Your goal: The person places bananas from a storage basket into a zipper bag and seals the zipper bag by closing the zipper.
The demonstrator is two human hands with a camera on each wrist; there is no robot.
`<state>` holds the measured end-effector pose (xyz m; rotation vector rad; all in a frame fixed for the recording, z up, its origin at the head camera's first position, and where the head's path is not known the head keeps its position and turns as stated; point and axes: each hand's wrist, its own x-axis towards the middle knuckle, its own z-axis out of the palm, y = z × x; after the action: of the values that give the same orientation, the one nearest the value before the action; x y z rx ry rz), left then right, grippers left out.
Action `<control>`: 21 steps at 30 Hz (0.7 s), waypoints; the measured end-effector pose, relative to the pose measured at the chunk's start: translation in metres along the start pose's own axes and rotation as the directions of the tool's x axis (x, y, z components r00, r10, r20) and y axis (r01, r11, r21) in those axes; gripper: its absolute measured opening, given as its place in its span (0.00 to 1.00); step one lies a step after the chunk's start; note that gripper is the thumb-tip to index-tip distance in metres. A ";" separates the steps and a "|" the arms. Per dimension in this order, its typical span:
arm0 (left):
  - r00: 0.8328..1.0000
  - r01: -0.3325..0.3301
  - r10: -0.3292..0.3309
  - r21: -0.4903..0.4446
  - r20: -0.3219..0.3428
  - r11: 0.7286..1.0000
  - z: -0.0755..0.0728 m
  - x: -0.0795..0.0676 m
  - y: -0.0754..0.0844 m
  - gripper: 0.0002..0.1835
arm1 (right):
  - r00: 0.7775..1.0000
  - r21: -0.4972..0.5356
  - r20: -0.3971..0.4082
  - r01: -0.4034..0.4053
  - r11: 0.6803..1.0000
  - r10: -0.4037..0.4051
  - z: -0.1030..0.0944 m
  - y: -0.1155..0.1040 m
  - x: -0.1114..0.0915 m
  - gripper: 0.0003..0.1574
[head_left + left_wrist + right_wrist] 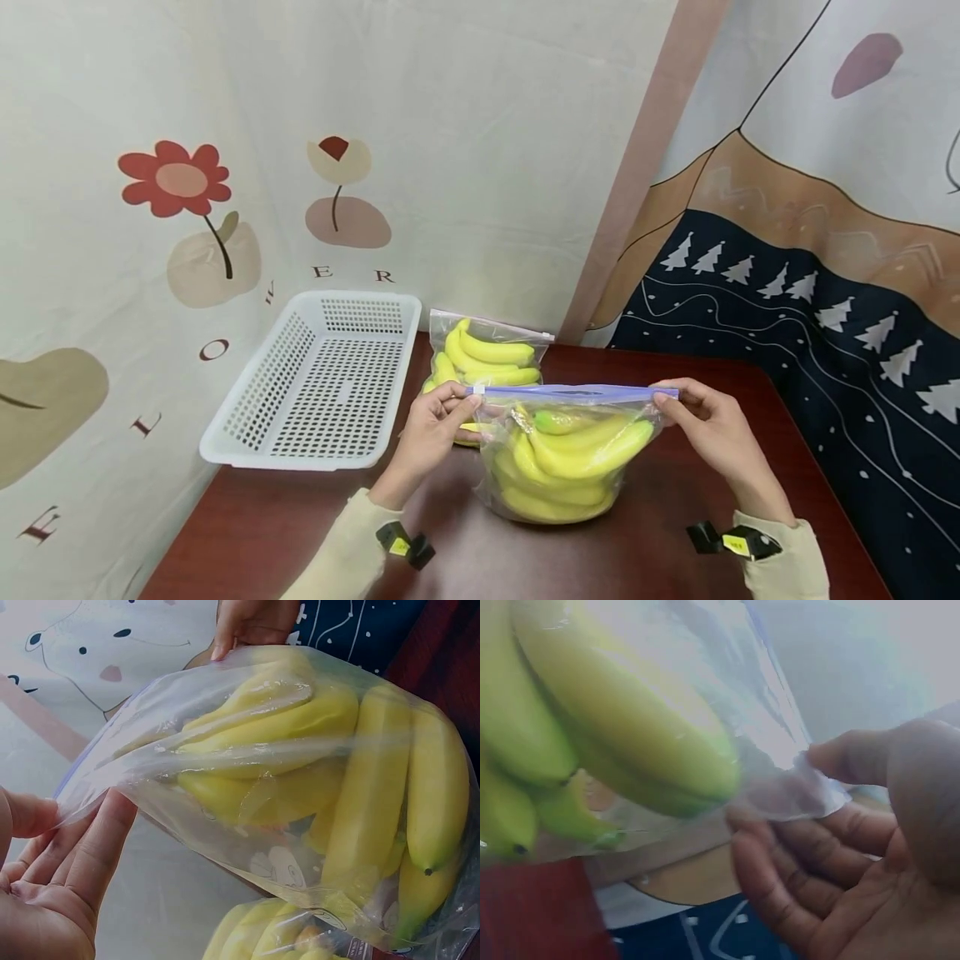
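Observation:
A clear zip bag (558,467) full of yellow bananas (592,450) hangs upright between my two hands, with its purple zip strip (570,391) stretched straight across the top. At the strip's left end, beside the white slider (478,389), my left hand (435,421) pinches the bag's corner between thumb and fingers. My right hand (708,425) pinches the opposite top corner. In the right wrist view the thumb (855,754) presses the plastic against the fingers. Through the plastic in the left wrist view, several bananas (367,787) lie against each other.
Behind the held bag, a second zip bag of bananas (491,354) stands on the dark red table (690,492), partly hidden. A white perforated basket (337,392) sits at the left with nothing in it. Printed curtains (480,167) hang along the table's back and right side.

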<state>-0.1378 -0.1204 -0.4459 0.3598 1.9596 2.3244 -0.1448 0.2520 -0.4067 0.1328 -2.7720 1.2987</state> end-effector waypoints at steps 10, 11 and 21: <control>0.999 0.027 -0.027 -0.022 -0.022 0.999 0.000 0.001 -0.001 0.14 | 0.959 -0.246 -0.061 0.255 0.935 -0.278 0.001 -0.042 -0.007 0.24; 1.000 0.024 -0.025 -0.026 -0.019 0.999 0.000 0.001 -0.001 0.14 | 0.951 -0.256 -0.060 0.278 0.926 -0.302 0.002 -0.045 -0.007 0.25; 0.999 0.028 -0.028 -0.021 -0.023 0.999 -0.002 0.001 0.001 0.13 | 0.885 -0.211 0.117 0.465 0.860 -0.450 0.022 -0.085 0.006 0.26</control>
<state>-0.1396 -0.1221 -0.4456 0.3033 1.9361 2.3402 -0.1422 0.1807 -0.3553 0.7776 -2.6735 0.8542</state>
